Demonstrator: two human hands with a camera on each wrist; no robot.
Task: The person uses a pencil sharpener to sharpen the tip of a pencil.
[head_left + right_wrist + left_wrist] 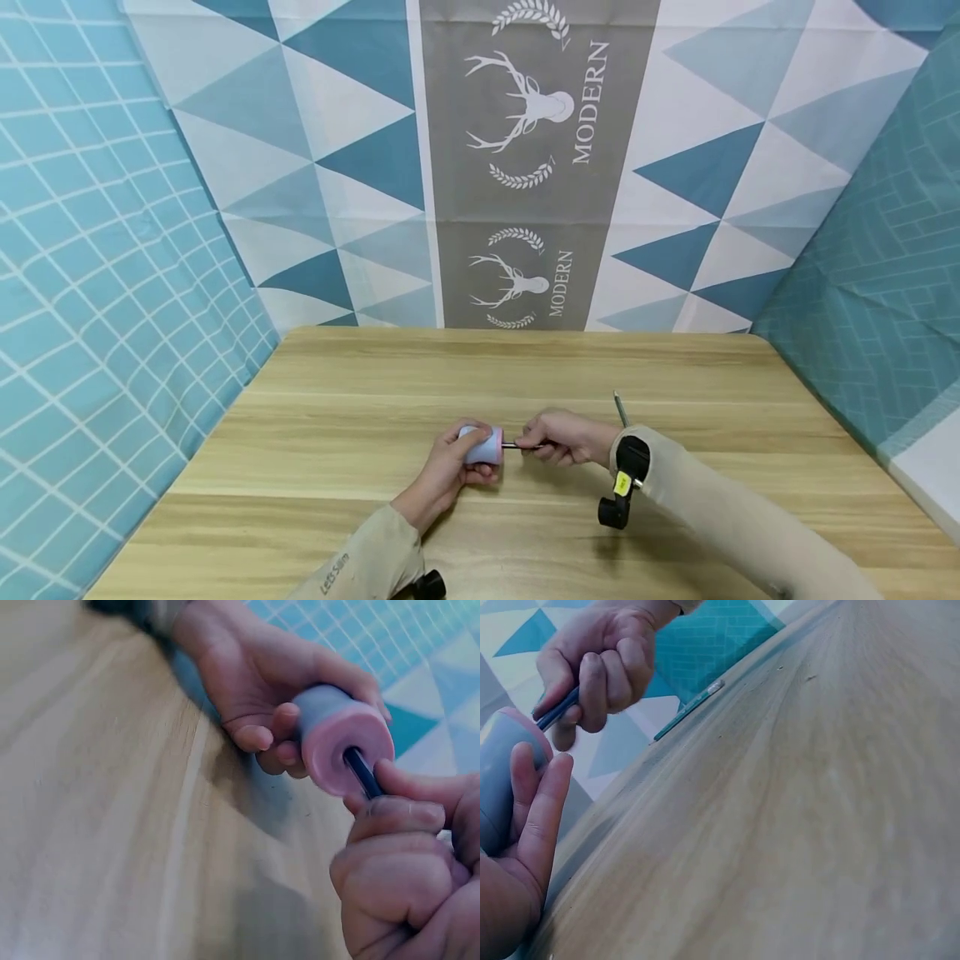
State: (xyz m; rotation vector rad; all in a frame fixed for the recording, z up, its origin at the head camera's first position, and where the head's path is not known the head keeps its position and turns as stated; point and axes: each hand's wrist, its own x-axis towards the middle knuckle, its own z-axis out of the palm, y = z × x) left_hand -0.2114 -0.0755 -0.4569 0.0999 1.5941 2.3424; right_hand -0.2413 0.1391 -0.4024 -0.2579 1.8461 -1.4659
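Note:
My left hand (450, 458) grips a small light-blue pencil sharpener (477, 447) with a pink face, its thumb on top and fingers around the side. The pink face is turned to the right. My right hand (566, 437) pinches a dark pencil (364, 774) between thumb and curled fingers. In the right wrist view, the pencil's front end goes into the round hole in the pink face, so its tip is hidden. Both hands are close together over the middle of the table.
A second slim pencil-like stick (688, 711) lies on the wooden table (337, 467), just beyond my right wrist. Patterned cloths hang behind the table and on both sides. A white surface (930, 475) adjoins the right edge.

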